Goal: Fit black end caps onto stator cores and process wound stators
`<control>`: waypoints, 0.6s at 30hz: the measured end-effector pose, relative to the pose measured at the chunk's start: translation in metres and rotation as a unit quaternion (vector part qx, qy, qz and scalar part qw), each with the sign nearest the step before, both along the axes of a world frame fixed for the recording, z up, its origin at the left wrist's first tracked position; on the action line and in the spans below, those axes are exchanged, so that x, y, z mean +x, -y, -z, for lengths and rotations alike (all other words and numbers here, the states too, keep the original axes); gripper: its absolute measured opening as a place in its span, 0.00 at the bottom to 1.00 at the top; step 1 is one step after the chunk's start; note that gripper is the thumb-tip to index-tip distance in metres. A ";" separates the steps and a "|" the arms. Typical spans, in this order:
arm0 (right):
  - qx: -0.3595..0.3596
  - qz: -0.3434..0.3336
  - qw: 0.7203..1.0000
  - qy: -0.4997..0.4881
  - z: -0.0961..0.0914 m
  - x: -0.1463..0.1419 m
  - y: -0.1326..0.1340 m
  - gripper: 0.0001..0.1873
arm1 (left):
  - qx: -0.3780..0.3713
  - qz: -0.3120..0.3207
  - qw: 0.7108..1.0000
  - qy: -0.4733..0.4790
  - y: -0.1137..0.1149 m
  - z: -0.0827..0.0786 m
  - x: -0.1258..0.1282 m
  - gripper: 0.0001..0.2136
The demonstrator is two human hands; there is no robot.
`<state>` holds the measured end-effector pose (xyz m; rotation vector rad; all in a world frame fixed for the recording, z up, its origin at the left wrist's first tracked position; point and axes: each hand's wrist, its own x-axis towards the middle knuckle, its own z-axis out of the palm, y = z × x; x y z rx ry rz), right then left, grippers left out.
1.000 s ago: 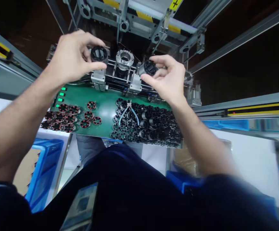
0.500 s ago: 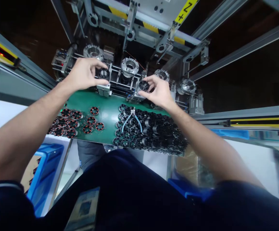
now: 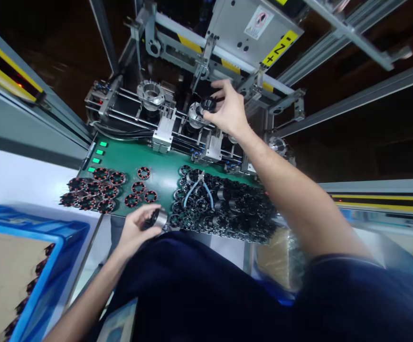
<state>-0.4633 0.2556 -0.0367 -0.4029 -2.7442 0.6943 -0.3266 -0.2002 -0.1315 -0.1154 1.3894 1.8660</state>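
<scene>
two hands at the fixture line, one high, one low

right hand [image 3: 229,110] up among the machine's rails, grip pinching a black slotted plastic collar [image 3: 208,104] between thumb and fingers. the collar sits right against a round silver fixture [image 3: 195,115]; whether it is seated there, i cannot tell.

left hand [image 3: 134,232] low, by the near edge of the green-topped bench [image 3: 158,161], grip curled around a dark part with a bright metal sleeve [image 3: 158,218]. that part is held just off the bench, beside the front of a heap of black slotted parts [image 3: 237,209].

blue-handled flush cutters [image 3: 199,187] lie on top of the heap. left of it, a loose group of wound stators with red windings [image 3: 99,187] sits on the green surface. a second silver fixture [image 3: 151,94] stands on the rails, up and to the left of the right hand. a blue crate [image 3: 50,227] sits below the bench at lower left, dark ringed parts along its inner edge. a yellow tag [image 3: 280,47] marks the steel housing overhead.
</scene>
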 end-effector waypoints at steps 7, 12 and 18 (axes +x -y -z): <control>0.102 -0.066 0.990 0.070 -0.001 -0.011 -0.009 0.32 | -0.032 -0.151 0.978 0.144 0.064 0.029 0.069 0.36; 0.093 -0.093 0.985 0.113 -0.015 -0.017 -0.017 0.34 | 0.001 -0.204 0.971 0.123 0.063 0.019 0.042 0.37; 0.066 -0.104 0.976 0.179 -0.023 -0.028 -0.035 0.35 | 0.055 -0.234 0.967 0.087 0.043 -0.006 0.003 0.36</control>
